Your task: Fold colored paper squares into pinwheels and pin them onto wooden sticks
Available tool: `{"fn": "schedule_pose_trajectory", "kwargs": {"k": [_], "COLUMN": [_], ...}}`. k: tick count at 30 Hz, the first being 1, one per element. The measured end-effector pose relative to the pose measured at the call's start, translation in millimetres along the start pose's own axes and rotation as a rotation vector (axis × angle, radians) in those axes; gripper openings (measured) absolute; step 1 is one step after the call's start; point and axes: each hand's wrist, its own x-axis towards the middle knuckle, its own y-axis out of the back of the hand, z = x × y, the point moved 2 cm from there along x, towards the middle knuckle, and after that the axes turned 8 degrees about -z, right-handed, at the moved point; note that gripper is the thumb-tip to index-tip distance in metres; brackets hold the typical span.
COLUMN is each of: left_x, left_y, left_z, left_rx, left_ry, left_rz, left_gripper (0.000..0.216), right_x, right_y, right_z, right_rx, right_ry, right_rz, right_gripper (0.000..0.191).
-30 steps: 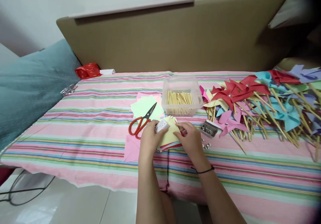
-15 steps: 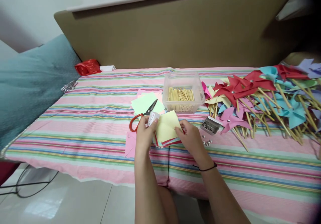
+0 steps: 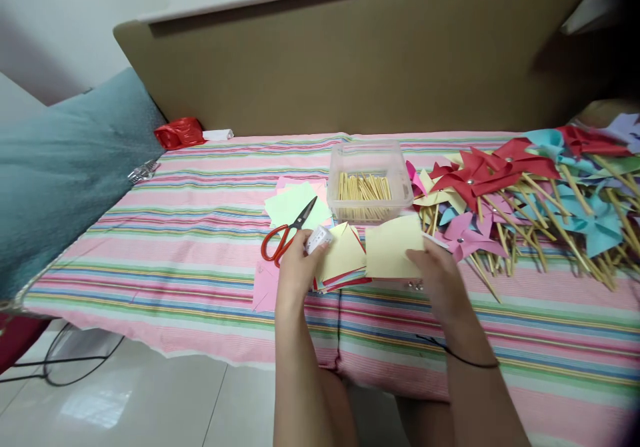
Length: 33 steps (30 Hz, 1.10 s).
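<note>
My left hand is closed on a small white printed object whose kind I cannot make out. It rests at the left edge of a stack of coloured paper squares, yellow on top with red and blue edges below. Between the fingers of my right hand, blurred by motion, is a yellow paper square, lifted to the right of the stack. Red-handled scissors lie beside my left hand on pale green paper. Partly behind my right hand are a few small metal pieces.
A clear plastic box of short bamboo sticks stands behind the stack. Many paper pinwheels on sticks are heaped at the right. Pink paper lies left of my hand. A red plastic bag sits at the back left.
My right hand has moved right, taking a yellow square off the stack; another yellow sheet shows beneath. The hand now covers the small metal tin. My left hand stays by the stack.
</note>
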Motion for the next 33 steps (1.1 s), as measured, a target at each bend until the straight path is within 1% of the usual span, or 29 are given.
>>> {"fn": "schedule_pose_trajectory", "kwargs": {"k": [3, 5, 7, 9, 13, 15, 17, 19, 21, 23, 25, 27, 29, 30, 33], "left_x": [0, 0, 1, 3, 3, 3, 2, 1, 0, -1, -3, -7, -10, -12, -14], "left_y": [-7, -13, -20, -25, -27, -25, -23, -23, -29, -37, -44, -50, -54, -55, -56], "left_z": [7, 11, 12, 12, 10, 10, 14, 21, 28, 35, 39, 41, 41, 41, 41], "left_rx": [0.256, 0.434, 0.56, 0.614, 0.628, 0.609, 0.488, 0.232, -0.069, -0.281, -0.4, -0.484, -0.567, -0.605, -0.697], "left_ry": [0.015, 0.043, 0.06, 0.049, 0.01, -0.013, -0.064, -0.127, -0.162, -0.15, -0.083, 0.044, 0.152, 0.184, 0.225], "left_rz": [-0.027, -0.019, -0.008, -0.003, 0.006, 0.048, 0.114, 0.133, 0.052, -0.074, -0.211, -0.344, -0.438, -0.465, -0.495], "left_gripper": [0.024, 0.029, 0.034, 0.037, 0.04, 0.046, 0.049, 0.039, 0.026, 0.034, 0.049, 0.062, 0.069, 0.072, 0.078], "right_x": [-11, -15, -15, -13, -6, -5, -5, -6, -7, -7, -7, -8, -9, -9, -10], "right_y": [24, 30, 30, 27, 22, 21, 20, 19, 20, 21, 23, 25, 26, 27, 27], "right_z": [-1, -2, -4, -5, -4, -2, -2, -2, -2, -5, -9, -13, -16, -17, -19], "right_rx": [0.197, 0.293, 0.355, 0.389, 0.402, 0.375, 0.343, 0.333, 0.324, 0.285, 0.203, 0.121, 0.062, 0.036, -0.065], "right_ry": [0.051, 0.09, 0.103, 0.1, 0.133, 0.169, 0.202, 0.234, 0.259, 0.328, 0.458, 0.561, 0.577, 0.568, 0.549], "right_rz": [0.181, 0.232, 0.235, 0.209, 0.126, 0.112, 0.108, 0.102, 0.095, 0.088, 0.069, 0.039, 0.012, 0.003, -0.018], "right_gripper": [0.015, 0.01, 0.009, 0.012, 0.019, 0.02, 0.02, 0.017, 0.016, 0.014, 0.01, 0.015, 0.02, 0.021, 0.022]}}
